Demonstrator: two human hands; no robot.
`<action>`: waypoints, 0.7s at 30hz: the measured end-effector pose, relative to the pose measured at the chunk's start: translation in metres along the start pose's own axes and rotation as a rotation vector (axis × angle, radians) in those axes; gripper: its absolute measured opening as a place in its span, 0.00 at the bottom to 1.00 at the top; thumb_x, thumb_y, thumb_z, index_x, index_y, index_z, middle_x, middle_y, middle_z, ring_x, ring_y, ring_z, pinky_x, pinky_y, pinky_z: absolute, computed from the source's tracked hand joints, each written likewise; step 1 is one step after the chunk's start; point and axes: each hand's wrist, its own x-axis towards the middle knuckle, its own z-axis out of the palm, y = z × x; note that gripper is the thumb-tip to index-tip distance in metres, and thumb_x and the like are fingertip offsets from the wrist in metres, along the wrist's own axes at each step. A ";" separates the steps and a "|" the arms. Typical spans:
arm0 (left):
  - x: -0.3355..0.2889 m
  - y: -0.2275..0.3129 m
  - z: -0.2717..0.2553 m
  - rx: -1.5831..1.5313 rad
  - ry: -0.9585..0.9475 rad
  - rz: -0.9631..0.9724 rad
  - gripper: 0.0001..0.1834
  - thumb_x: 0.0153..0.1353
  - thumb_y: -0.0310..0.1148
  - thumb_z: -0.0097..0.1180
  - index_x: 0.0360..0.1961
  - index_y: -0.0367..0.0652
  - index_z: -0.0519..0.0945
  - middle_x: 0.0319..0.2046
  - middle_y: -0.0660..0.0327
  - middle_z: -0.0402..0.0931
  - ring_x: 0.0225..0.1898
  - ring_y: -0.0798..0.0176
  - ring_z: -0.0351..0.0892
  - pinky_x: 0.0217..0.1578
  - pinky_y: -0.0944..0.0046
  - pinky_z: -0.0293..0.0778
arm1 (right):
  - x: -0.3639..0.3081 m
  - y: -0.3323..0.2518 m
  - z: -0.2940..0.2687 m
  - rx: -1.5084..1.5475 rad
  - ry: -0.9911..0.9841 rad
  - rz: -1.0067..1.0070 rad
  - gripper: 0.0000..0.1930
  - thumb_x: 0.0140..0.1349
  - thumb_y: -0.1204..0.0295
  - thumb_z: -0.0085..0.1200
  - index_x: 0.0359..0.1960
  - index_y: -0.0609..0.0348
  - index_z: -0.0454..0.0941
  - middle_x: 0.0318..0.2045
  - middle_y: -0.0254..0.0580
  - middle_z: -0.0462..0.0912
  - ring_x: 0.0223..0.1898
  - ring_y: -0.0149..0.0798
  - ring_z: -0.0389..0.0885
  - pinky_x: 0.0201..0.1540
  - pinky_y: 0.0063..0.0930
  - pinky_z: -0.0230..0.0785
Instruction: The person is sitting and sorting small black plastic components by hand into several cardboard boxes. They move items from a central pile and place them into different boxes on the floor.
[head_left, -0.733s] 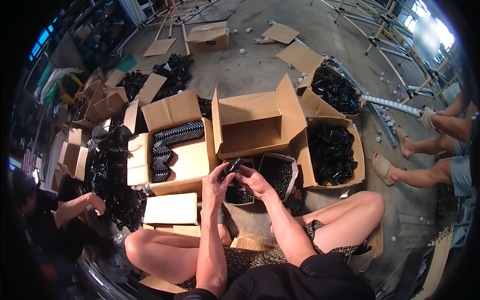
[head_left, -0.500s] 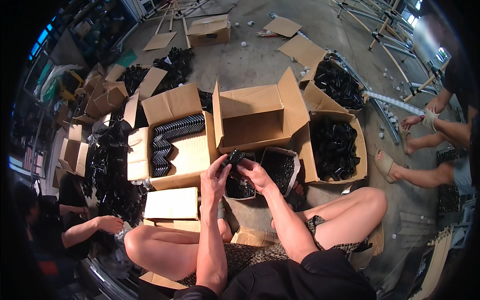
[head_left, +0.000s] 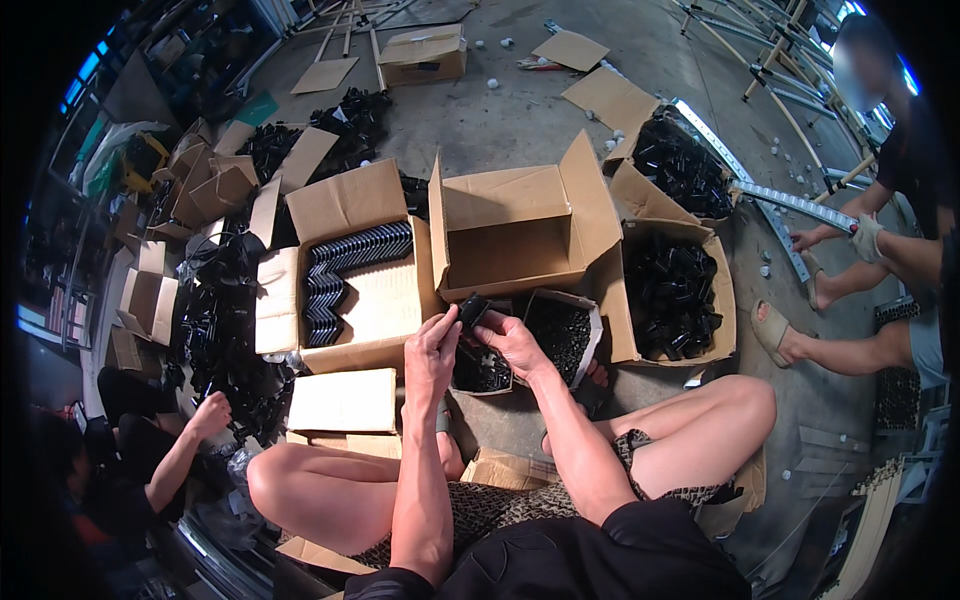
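Between my two hands is a small black bracket-like part (head_left: 471,309), raised over the small bins. My left hand (head_left: 434,345) pinches its left side with thumb and fingers. On the other side my right hand (head_left: 509,342) grips it with closed fingers. Just below lie a small bin of small dark pieces (head_left: 482,372) and a second bin of tiny black pieces (head_left: 562,335). To the left, an open carton (head_left: 385,345) holds black angled parts stacked in neat zigzag rows. Another open carton (head_left: 505,265) stands straight ahead, its visible inside bare.
At the right a carton (head_left: 728,300) is heaped with loose black parts, with another heap (head_left: 680,165) behind it. Black parts (head_left: 215,310) pile up on the left floor. A co-worker's hand (head_left: 211,412) is at lower left; another person at right handles a metal roller rail (head_left: 795,203).
The black part has turned a little between my fingers. The co-worker's hand at left has risen toward the pile, and the person at right has shifted the rail slightly.
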 end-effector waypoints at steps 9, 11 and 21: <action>-0.002 -0.011 0.004 -0.069 -0.070 -0.161 0.14 0.63 0.28 0.59 0.50 0.39 0.82 0.38 0.49 0.84 0.35 0.61 0.84 0.37 0.65 0.77 | 0.003 0.004 -0.001 -0.397 0.108 -0.061 0.11 0.68 0.74 0.55 0.49 0.64 0.82 0.40 0.30 0.84 0.39 0.22 0.78 0.43 0.19 0.71; 0.001 -0.021 0.005 -0.225 -0.129 -0.194 0.18 0.63 0.31 0.61 0.52 0.35 0.76 0.37 0.49 0.83 0.37 0.67 0.82 0.38 0.66 0.77 | 0.002 0.000 -0.001 -0.709 0.167 -0.119 0.09 0.67 0.72 0.55 0.40 0.65 0.83 0.31 0.36 0.83 0.34 0.24 0.76 0.36 0.25 0.69; -0.016 -0.053 0.040 -0.872 -0.098 -0.626 0.13 0.64 0.31 0.62 0.47 0.41 0.75 0.35 0.58 0.82 0.30 0.75 0.77 0.27 0.76 0.74 | -0.001 -0.013 -0.052 -0.776 0.340 -0.044 0.10 0.63 0.67 0.59 0.32 0.62 0.82 0.22 0.35 0.84 0.27 0.23 0.80 0.31 0.23 0.74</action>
